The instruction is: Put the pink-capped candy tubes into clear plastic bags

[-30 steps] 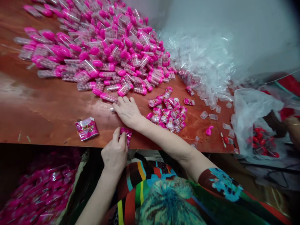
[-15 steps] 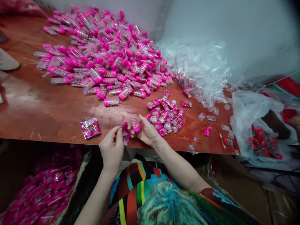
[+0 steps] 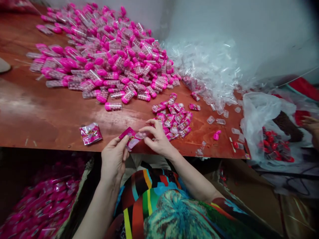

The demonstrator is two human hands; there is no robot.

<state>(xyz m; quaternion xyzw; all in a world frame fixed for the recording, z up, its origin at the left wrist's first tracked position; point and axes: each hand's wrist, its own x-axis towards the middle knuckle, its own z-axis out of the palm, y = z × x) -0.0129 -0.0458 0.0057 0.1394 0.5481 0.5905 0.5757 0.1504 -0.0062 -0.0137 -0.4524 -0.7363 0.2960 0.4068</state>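
Observation:
My left hand pinches a small pink printed sachet between thumb and fingers, above the table's front edge. At the sachet's right end, the clear rounded end of a plastic tube shows, its other part apparently inside the sachet. The thumb and fingers of my right hand close on that clear end. Just beyond my right hand is a cluster of filled pink sachets. To the left of my hands, a larger flat pink packet lies on the table.
A big heap of pink-capped tubes with pink balls covers the back of the reddish table. Clear plastic pieces are piled at right, near a bag with red-capped items. A box of pink sachets stands below left. Another person's hand shows far right.
The tube in my right hand has gone from beside the sachet to its right end, mostly hidden now. My left hand has tilted the sachet flatter. The view has shifted slightly.

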